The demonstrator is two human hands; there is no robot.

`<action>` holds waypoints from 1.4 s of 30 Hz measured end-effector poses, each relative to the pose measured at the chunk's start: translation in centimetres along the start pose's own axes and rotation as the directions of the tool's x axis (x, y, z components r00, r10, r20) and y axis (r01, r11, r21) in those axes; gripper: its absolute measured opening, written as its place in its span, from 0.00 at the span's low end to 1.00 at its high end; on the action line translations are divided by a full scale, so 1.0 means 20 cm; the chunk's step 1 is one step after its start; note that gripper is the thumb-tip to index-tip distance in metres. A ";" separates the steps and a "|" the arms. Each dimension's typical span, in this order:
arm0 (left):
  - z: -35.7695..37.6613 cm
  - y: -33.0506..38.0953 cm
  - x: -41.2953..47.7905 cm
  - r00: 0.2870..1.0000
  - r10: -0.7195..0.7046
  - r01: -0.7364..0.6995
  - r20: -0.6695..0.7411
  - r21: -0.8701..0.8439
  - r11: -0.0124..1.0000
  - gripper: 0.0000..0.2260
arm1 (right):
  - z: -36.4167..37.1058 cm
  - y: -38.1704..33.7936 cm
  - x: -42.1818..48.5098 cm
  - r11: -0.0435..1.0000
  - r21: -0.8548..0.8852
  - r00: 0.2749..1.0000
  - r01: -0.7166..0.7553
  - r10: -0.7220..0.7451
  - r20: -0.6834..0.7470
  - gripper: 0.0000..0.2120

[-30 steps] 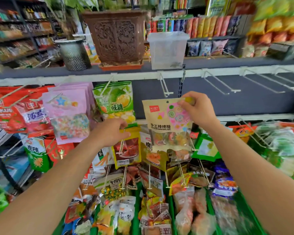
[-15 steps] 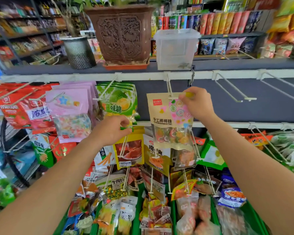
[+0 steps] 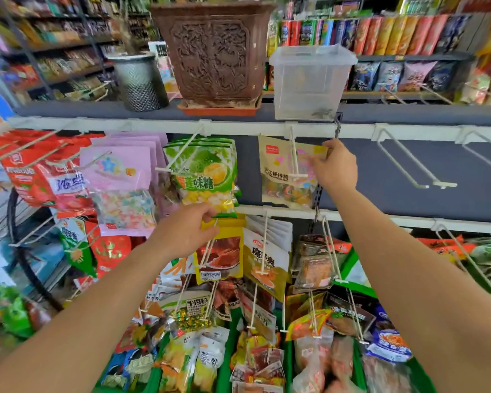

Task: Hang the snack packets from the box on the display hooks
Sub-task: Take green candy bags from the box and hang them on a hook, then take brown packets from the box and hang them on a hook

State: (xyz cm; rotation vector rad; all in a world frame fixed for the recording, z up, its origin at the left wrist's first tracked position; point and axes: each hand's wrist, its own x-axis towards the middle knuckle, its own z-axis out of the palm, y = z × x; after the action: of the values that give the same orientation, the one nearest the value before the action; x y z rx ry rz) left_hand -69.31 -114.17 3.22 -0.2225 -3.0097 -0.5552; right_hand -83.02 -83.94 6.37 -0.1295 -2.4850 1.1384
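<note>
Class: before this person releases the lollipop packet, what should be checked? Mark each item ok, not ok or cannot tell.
1. The lollipop packet is threaded on its hook: ok, the wire crosses its front.
2. The right hand grips its top corner: ok.
3. Packet pushed back to the rail: cannot tell.
4. Bare next hook to the right: ok.
5. The left hand is free for another packet: cannot tell, fingers curled by the yellow packet.

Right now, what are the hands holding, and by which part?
Right hand pinches the candy packet by its top right corner; left hand cannot be told.
</note>
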 end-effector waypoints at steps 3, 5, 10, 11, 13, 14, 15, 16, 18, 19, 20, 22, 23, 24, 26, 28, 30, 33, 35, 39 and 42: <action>0.00 -0.02 -0.07 1.000 -0.002 0.002 0.004 0.031 1.000 0.18 | -0.02 0.06 -0.12 0.997 -0.078 0.999 0.021 -0.018 0.037 0.25; 0.00 -0.03 -0.14 1.000 0.003 -0.003 0.011 0.024 1.000 0.19 | -0.03 0.08 -0.25 0.987 -0.151 0.995 0.047 -0.033 0.095 0.23; -0.03 -0.13 -0.41 0.996 -0.085 0.085 0.023 0.006 0.996 0.22 | 0.06 0.03 -0.65 0.924 -0.314 0.937 0.218 -0.108 0.333 0.25; -0.03 -0.16 -0.48 0.993 -0.113 0.113 0.022 0.004 0.994 0.22 | 0.10 0.00 -0.73 0.905 -0.337 0.917 0.259 -0.121 0.381 0.25; -0.03 -0.23 -0.65 0.987 -0.159 0.160 0.014 -0.019 0.987 0.24 | 0.18 -0.09 -0.89 0.875 -0.356 0.870 0.328 -0.134 0.474 0.27; -0.04 -0.27 -0.74 0.982 -0.187 0.187 0.006 -0.036 0.982 0.25 | 0.23 -0.14 -0.98 0.867 -0.345 0.841 0.360 -0.142 0.521 0.29; -0.03 -0.33 -0.83 0.975 -0.224 0.224 0.000 -0.053 0.973 0.25 | 0.28 -0.19 -1.06 0.856 -0.331 0.809 0.397 -0.157 0.566 0.29; -0.01 -0.39 -0.94 0.965 -0.261 0.260 -0.009 -0.057 0.964 0.24 | 0.34 -0.24 -1.15 0.837 -0.320 0.777 0.443 -0.181 0.603 0.29; 0.04 -0.55 -1.15 0.939 -0.344 0.343 -0.009 -0.046 0.938 0.26 | 0.46 -0.35 -1.34 0.782 -0.307 0.706 0.543 -0.226 0.672 0.28; 0.08 -0.64 -1.27 0.924 -0.382 0.382 0.001 -0.043 0.923 0.26 | 0.52 -0.40 -1.43 0.761 -0.294 0.669 0.579 -0.237 0.704 0.29; 0.11 -0.71 -1.38 0.907 -0.422 0.422 0.004 -0.046 0.906 0.26 | 0.58 -0.43 -1.53 0.744 -0.274 0.627 0.610 -0.241 0.740 0.30; 0.20 -0.87 -1.62 0.855 -0.518 0.519 0.034 -0.061 0.853 0.26 | 0.72 -0.49 -1.71 0.695 -0.224 0.532 0.683 -0.264 0.804 0.32; 0.25 -0.93 -1.74 0.825 -0.562 0.564 0.054 -0.066 0.823 0.27 | 0.79 -0.52 -1.81 0.668 -0.191 0.481 0.720 -0.281 0.830 0.32; 0.29 -0.99 -1.86 0.797 -0.600 0.604 0.072 -0.060 0.795 0.28 | 0.86 -0.54 -1.90 0.642 -0.156 0.426 0.751 -0.291 0.857 0.32; 0.38 -1.08 -2.08 0.729 -0.676 0.682 0.108 -0.035 0.730 0.30 | 1.00 -0.57 -2.08 0.600 -0.085 0.316 0.796 -0.291 0.903 0.31; 0.49 -1.14 -2.30 0.660 -0.743 0.749 0.110 -0.034 0.661 0.28 | 1.13 -0.59 -2.25 0.582 0.000 0.208 0.813 -0.290 0.934 0.28; 0.56 -1.15 -2.47 0.581 -0.805 0.814 0.123 -0.052 0.579 0.27 | 1.27 -0.59 -2.41 0.560 0.077 0.098 0.825 -0.276 0.956 0.26; 0.71 -1.16 -2.68 0.422 -0.892 0.907 0.164 -0.082 0.414 0.25 | 1.46 -0.56 -2.63 0.508 0.175 -0.049 0.844 -0.252 0.967 0.28; 0.83 -1.18 -2.80 0.331 -0.927 0.942 0.178 -0.119 0.313 0.24 | 1.59 -0.52 -2.77 0.486 0.238 -0.124 0.841 -0.255 0.959 0.29; 1.18 -1.22 -2.96 0.168 -0.956 0.981 0.242 -0.138 0.138 0.25 | 1.88 -0.33 -2.99 0.426 0.324 -0.244 0.845 -0.232 0.942 0.27; 1.46 -1.26 -3.00 0.113 -0.953 0.986 0.281 -0.152 0.072 0.24 | 2.09 -0.13 -3.11 0.427 0.340 -0.268 0.838 -0.220 0.938 0.26</action>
State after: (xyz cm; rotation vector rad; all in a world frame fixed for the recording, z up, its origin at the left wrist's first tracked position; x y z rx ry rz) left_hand -15.26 -134.68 -38.76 2.0390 -2.5836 -1.0573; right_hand -42.57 -130.57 -36.16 2.3403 -2.8486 -0.2149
